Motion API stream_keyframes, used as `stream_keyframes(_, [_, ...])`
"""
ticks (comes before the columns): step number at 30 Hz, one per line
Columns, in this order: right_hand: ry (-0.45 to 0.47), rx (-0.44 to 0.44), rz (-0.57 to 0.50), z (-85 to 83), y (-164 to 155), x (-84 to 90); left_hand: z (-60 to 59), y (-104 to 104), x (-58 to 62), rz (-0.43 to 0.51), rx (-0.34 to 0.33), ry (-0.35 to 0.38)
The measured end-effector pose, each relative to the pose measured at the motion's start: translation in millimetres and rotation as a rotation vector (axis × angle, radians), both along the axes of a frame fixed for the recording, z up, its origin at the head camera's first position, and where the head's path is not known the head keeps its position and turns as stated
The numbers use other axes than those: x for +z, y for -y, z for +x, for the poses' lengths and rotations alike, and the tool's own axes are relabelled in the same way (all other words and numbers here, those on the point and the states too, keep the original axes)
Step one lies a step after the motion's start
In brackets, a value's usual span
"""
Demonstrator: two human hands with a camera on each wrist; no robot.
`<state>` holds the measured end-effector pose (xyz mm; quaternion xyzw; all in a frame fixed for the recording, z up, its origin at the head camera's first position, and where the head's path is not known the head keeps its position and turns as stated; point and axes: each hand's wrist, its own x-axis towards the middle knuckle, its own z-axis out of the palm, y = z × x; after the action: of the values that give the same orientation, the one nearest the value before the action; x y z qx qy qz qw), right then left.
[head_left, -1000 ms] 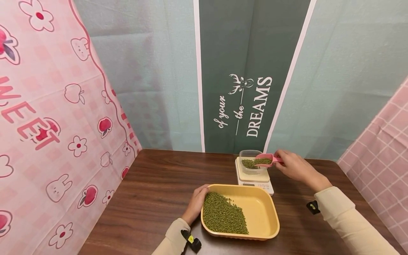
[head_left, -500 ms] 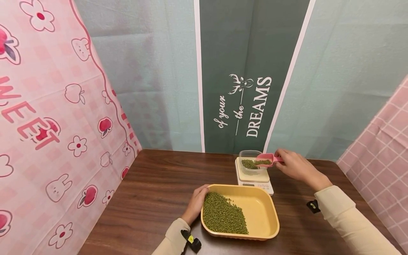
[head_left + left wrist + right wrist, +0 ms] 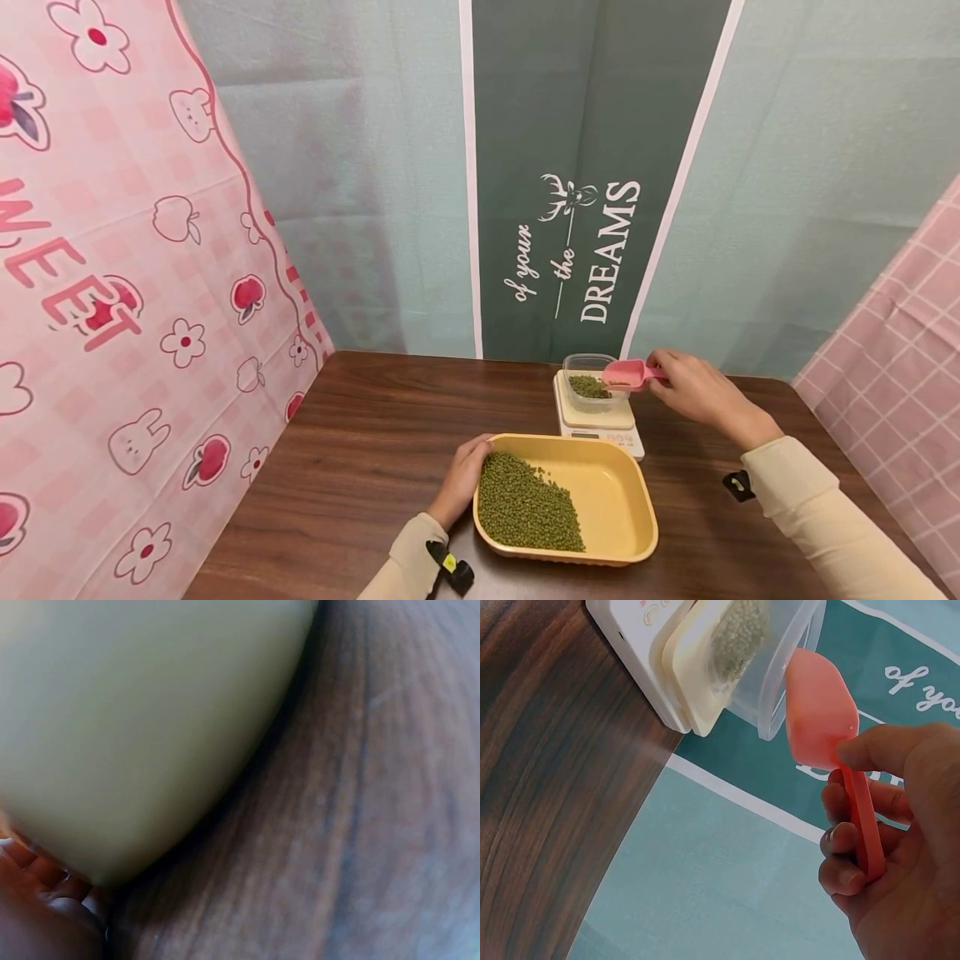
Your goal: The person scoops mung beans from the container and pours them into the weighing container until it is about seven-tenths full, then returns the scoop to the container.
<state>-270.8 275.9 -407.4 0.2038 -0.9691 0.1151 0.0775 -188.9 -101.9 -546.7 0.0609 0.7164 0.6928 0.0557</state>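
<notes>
1. The right hand (image 3: 693, 390) reaches out over the far side of the brown table (image 3: 375, 467), with its arm stretched forward.
2. Its thumb and curled fingers (image 3: 847, 874) pinch the handle of a pink scoop (image 3: 626, 374).
3. The scoop is tipped over a clear plastic tub (image 3: 592, 379) with green beans in it. The tub sits on a white kitchen scale (image 3: 600, 417).
4. The left hand (image 3: 459, 482) rests on the near-left corner of a yellow tray (image 3: 622, 500), fingers wrapped on its rim.
5. A pile of green beans (image 3: 525, 504) fills the left part of the tray.
</notes>
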Motion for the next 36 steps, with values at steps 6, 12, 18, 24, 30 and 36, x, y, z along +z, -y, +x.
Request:
stream_keyframes(6, [-0.033, 0.009, 0.012, -0.1, -2, 2.5, -1.9, 0, -1.2, -0.006, 0.002, 0.000])
stream_keyframes(12, [-0.050, 0.012, 0.019, 1.3, -1, 5.0, 0.8, -1, 1.7, -0.009, 0.020, 0.000])
stream_keyframes(18, [-0.050, 0.014, 0.024, 1.9, -1, 6.4, 2.7, -1, 2.7, -0.018, 0.025, 0.010])
stream_keyframes(24, [-0.054, 0.012, 0.022, 3.9, -1, 9.6, 3.1, -1, 3.3, -0.013, 0.029, 0.009])
stream_keyframes(30, [-0.051, 0.016, 0.019, 7.0, 0, 10.3, 2.8, -2, 2.9, -0.012, 0.026, 0.009])
stream_keyframes(36, [-0.030, 0.003, 0.007, 13.3, 3, 12.0, 2.2, -2, 2.1, -0.016, 0.033, 0.014])
